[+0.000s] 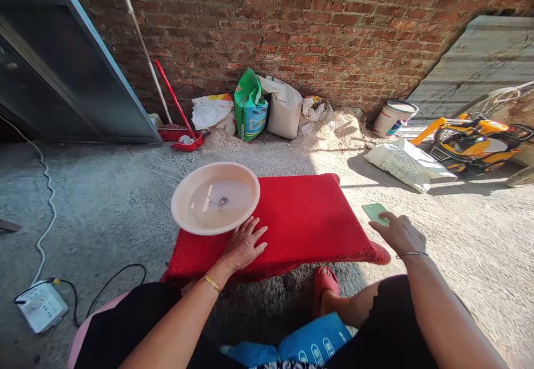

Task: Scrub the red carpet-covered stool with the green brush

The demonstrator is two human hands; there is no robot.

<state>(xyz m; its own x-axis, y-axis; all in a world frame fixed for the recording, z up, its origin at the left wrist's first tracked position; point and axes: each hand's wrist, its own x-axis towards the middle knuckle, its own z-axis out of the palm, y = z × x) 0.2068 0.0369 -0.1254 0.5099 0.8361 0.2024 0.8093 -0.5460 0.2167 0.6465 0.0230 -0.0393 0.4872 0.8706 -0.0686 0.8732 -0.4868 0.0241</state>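
Note:
A wide pale-pink basin (183,213) with water and a small dark patch in it stands on the left end of a low surface covered in red cloth (304,213). My left hand (246,244) lies on the cloth with its fingers spread, close against the basin's near rim. Off the right edge of the cloth, my right hand (403,234) pinches a thin light-green rectangular card (375,211) between thumb and fingers. What is printed on the card, if anything, cannot be made out.
A blue bag (312,342) lies between my legs. On the left floor is a white power strip (43,306) with cables. Along the brick wall stand a red dustpan (187,142), several sacks (285,110) and a bucket (394,118). A yellow bike (486,142) is at right.

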